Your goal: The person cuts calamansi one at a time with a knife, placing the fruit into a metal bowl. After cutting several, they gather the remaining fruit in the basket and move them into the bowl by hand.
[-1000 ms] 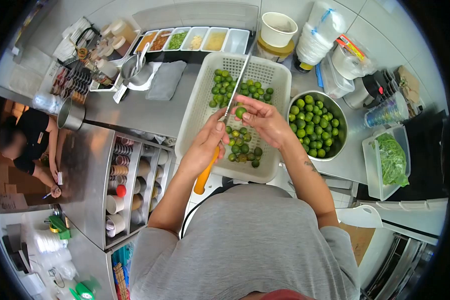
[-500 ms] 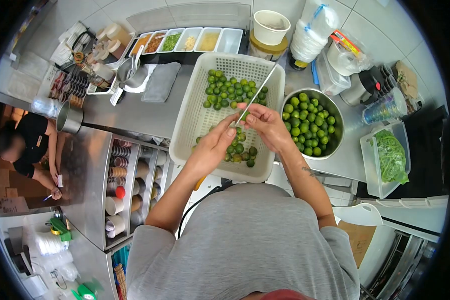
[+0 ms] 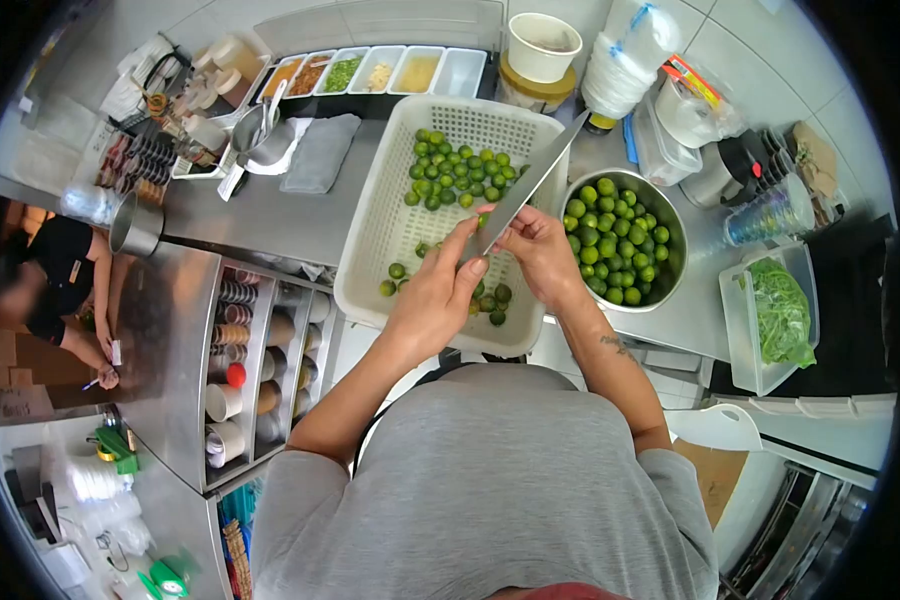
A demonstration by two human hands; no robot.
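Note:
My left hand [image 3: 438,293] is closed around the knife's handle, which it mostly hides. The knife [image 3: 533,183] slants up to the right, the broad side of its blade facing me. Against the blade, my right hand [image 3: 542,258] pinches a small green lime [image 3: 483,219], largely covered by blade and fingers. Both hands are over a white perforated basket [image 3: 372,240], where loose limes [image 3: 455,178] lie in a group at the far side and others lie under my hands. Right of the basket, a steel bowl [image 3: 682,262] is heaped with whole limes [image 3: 615,235].
Topping trays [image 3: 413,72] line the back, near a folded grey cloth [image 3: 321,155]. White tubs [image 3: 542,48] stand behind the basket. A plastic container [image 3: 760,370] of leafy greens [image 3: 778,315] sits right. Another person [image 3: 65,285] writes at the left counter [image 3: 165,350].
The knife has turned from edge-on to showing its broad side, and its tip has moved right. My left hand has shifted slightly; the right hand stays close to the blade.

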